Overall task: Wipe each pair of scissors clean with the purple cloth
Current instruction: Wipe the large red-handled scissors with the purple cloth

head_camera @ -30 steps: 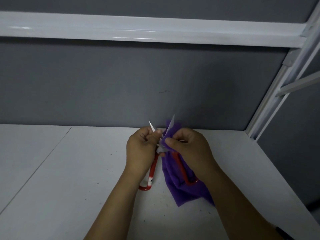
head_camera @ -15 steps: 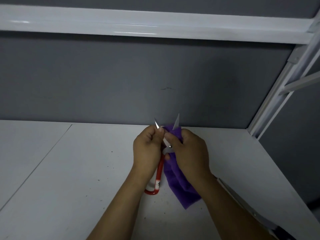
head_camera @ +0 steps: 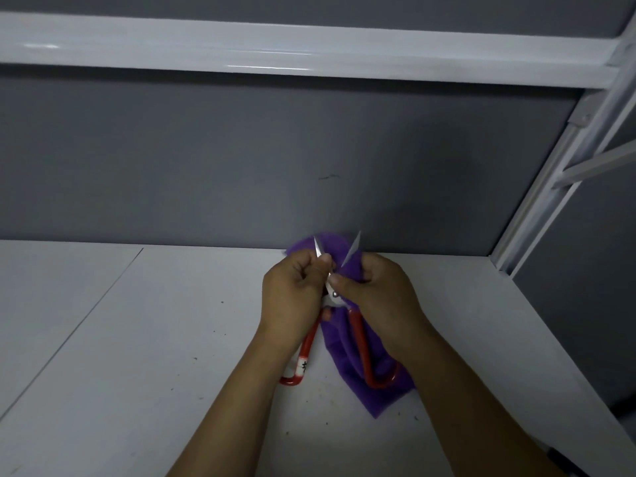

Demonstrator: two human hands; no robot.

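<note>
A pair of scissors (head_camera: 358, 335) with red handles and short silver blades is held above the white tabletop (head_camera: 155, 339), blades spread apart and pointing away from me. My left hand (head_camera: 292, 294) grips the left blade and handle near the pivot. My right hand (head_camera: 382, 297) pinches the purple cloth (head_camera: 351, 366) against the right blade. The cloth hangs down behind the right handle and bunches up behind both blade tips. A white label sits on the left handle.
A grey partition wall (head_camera: 275, 160) closes off the back of the table. A white shelf rail (head_camera: 309, 53) runs overhead. A white metal frame post (head_camera: 557, 180) rises at the right, by the table's right edge.
The scissor handles have spread wider, and the right handle now shows in front of the hanging cloth. The cloth has bunched up behind the blade tips. Both hands stay at the same spot.
</note>
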